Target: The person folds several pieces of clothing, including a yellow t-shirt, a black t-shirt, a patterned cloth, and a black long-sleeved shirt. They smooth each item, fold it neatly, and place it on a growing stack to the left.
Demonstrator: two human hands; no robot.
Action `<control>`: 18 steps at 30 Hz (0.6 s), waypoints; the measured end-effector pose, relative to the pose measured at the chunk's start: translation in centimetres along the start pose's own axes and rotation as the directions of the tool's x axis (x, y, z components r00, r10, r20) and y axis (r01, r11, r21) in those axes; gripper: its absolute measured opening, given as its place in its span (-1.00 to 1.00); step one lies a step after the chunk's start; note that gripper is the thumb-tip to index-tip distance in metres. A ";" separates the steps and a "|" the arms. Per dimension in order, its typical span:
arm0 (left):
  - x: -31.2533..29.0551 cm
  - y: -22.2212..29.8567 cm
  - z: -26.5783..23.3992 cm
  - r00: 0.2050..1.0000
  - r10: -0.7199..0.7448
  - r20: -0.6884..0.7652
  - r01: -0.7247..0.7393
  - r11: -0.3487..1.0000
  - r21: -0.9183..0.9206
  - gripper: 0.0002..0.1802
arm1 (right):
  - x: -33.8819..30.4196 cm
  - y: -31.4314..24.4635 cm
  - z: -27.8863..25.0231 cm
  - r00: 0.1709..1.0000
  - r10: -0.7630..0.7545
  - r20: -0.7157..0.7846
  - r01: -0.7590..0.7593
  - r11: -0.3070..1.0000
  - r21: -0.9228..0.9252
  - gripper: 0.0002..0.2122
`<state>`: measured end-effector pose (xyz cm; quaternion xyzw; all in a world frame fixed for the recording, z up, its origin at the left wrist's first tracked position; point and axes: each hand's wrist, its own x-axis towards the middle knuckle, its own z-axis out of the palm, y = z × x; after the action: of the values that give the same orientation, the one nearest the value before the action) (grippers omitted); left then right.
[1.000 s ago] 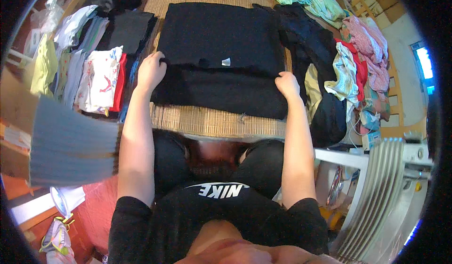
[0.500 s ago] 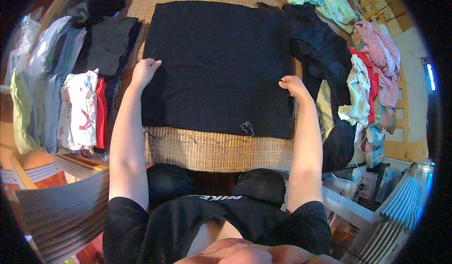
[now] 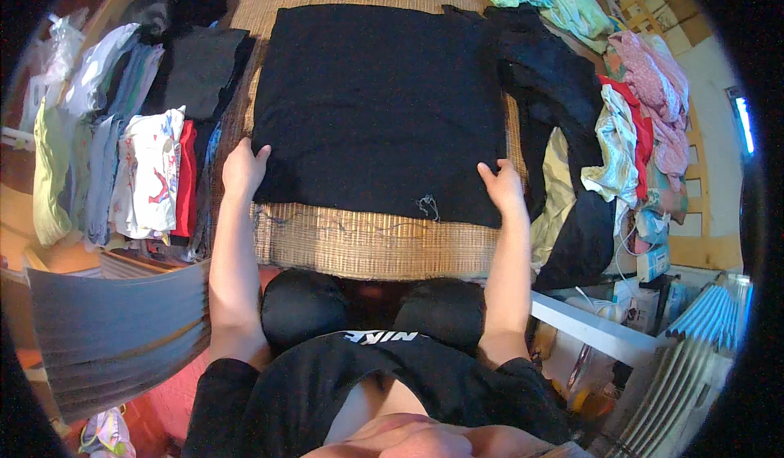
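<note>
A black piece of clothing (image 3: 380, 107) lies spread flat as a broad rectangle on a woven straw mat (image 3: 367, 246). A small tangle of loose grey threads (image 3: 426, 206) lies by its near edge, right of the middle. My left hand (image 3: 243, 171) rests beside the cloth's near left corner, thumb apart from the fingers. Near the opposite side edge, my right hand (image 3: 502, 187) has its thumb and fingers apart, close to the near right corner. Neither hand grips the cloth.
Folded clothes stand in rows at the left, including a white printed garment (image 3: 155, 172), a red one (image 3: 186, 179) and a dark stack (image 3: 196, 74). Rumpled black clothes (image 3: 563, 74) lie at the right, with pink dotted cloth (image 3: 653, 74) and pale green cloth (image 3: 555, 5) beyond.
Both hands have let go of the cloth's side edges and moved nearer to me, toward its near corners. The black cloth stays flat in nearly the same place. The view has shifted slightly.
</note>
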<state>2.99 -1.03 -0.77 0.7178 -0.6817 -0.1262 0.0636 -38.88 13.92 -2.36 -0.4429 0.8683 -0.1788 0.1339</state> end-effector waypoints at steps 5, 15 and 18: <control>-2.5 0.5 0.5 0.989 0.087 -0.120 -0.068 0.986 0.153 -0.70 | -3.3 -0.2 0.3 0.996 -0.033 -0.085 0.020 0.989 -0.148 -0.68; -9.5 -0.9 2.0 0.885 0.361 -0.295 -0.388 0.921 -0.038 -0.41 | -6.7 -0.3 2.0 0.910 -0.048 -0.413 0.019 0.997 -0.074 -0.60; -10.0 -0.8 1.2 0.892 0.405 -0.202 -0.429 0.899 -0.092 -0.35 | -6.2 0.0 1.9 0.938 -0.066 -0.340 0.054 0.998 -0.045 -0.61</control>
<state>3.08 9.12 -1.19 0.5571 -0.8014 -0.0904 0.1979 -34.58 18.63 -3.57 -0.4339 0.8674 -0.2415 -0.0318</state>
